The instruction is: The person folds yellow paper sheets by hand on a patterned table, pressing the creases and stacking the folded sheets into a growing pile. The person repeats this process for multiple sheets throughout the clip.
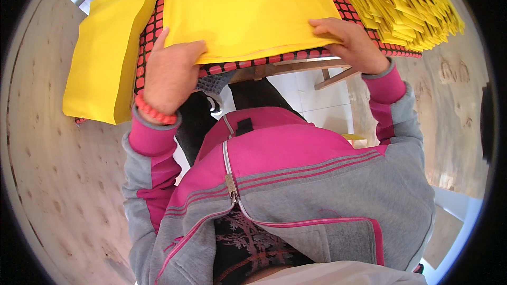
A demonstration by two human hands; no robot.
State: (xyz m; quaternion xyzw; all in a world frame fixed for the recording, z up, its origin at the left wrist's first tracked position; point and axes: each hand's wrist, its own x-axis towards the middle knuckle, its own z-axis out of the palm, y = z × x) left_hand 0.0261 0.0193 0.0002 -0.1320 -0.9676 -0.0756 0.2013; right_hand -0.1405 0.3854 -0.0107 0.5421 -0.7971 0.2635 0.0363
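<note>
With the right hand (354,45) pinching its near right edge and the left hand (177,71) at the near left corner, grip unclear, the yellow sheet (248,10) on the worktop (149,55) is best smoothed with even tension.

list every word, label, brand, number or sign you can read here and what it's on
None can be read.
Jacket's zip pull: any marks are too small to read.
Yellow piece under the hands, yellow stack at left, folded yellow pile at right: no text visible.
Dark shirt: branching print, no legible letters.
</note>
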